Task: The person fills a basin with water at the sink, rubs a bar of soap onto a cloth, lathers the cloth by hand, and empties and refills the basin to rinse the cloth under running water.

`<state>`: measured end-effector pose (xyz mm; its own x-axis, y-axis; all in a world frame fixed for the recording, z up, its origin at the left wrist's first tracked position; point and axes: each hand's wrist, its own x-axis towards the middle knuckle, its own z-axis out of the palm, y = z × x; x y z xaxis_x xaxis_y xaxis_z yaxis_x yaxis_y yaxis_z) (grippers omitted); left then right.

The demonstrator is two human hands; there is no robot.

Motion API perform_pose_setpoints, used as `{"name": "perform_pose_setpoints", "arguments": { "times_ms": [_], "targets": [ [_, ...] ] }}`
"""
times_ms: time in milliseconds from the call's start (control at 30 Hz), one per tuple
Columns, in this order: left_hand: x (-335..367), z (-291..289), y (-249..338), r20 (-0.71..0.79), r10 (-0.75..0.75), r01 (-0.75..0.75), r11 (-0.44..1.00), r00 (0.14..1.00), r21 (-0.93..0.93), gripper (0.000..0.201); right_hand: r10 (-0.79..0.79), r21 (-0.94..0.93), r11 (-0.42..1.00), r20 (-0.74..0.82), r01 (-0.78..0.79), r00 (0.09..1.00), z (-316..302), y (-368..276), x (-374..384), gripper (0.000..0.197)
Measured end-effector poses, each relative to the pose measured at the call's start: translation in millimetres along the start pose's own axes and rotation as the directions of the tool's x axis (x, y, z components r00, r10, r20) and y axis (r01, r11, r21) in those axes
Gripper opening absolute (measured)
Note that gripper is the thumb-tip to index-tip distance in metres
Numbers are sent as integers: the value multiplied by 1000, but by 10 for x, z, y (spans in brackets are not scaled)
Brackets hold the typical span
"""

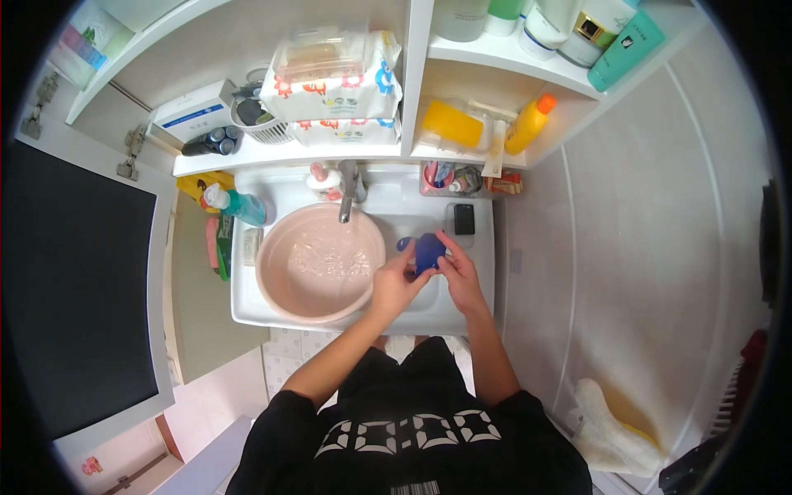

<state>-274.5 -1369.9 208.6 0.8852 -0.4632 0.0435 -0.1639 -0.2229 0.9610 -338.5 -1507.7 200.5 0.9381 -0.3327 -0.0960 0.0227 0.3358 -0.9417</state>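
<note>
Where the left hand (398, 282) and the right hand (460, 274) meet: both grasp one dark blue rounded object (429, 252), each with bent fingers and a thumb against its edges.
Dark blue rounded object: just to the right of the pink basin (276, 285), held over the white sink (239, 307); its exact kind cannot be told.
Small blue piece (404, 244): just beyond the pink basin's right rim, near the left hand; whether it joins the held object, I cannot tell.
Pink basin: standing in the white sink, with clear, rippled water (330, 257) inside.
Chrome faucet (350, 190): behind the pink basin, its spout reaching the back rim.
Pink-topped pump bottle (325, 183): directly behind the pink basin.
Bottle of blue liquid (246, 208): at the pink basin's left rear.
Black rectangular item (464, 218): to the pink basin's right rear, well apart from it.
</note>
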Motion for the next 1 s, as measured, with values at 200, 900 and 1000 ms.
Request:
{"name": "perform_pose_setpoints", "arguments": {
  "times_ms": [200, 900, 1000],
  "targets": [
    [-3, -49, -127, -12, 430, -405, 859, 903, 315, 18, -9, -161, 987, -29, 4, 1000, 35, 37, -35, 49],
    [106, -206, -25, 465, -459, 627, 309, 757, -715, 24, -252, -157, 964, -261, 216, 932, 97, 270, -209, 37],
    [53, -189, 47, 445, -447, 601, 307, 776, -738, 22, -167, -324, 942, -223, 89, 960, 114, 253, -215, 28]
  ]
}}
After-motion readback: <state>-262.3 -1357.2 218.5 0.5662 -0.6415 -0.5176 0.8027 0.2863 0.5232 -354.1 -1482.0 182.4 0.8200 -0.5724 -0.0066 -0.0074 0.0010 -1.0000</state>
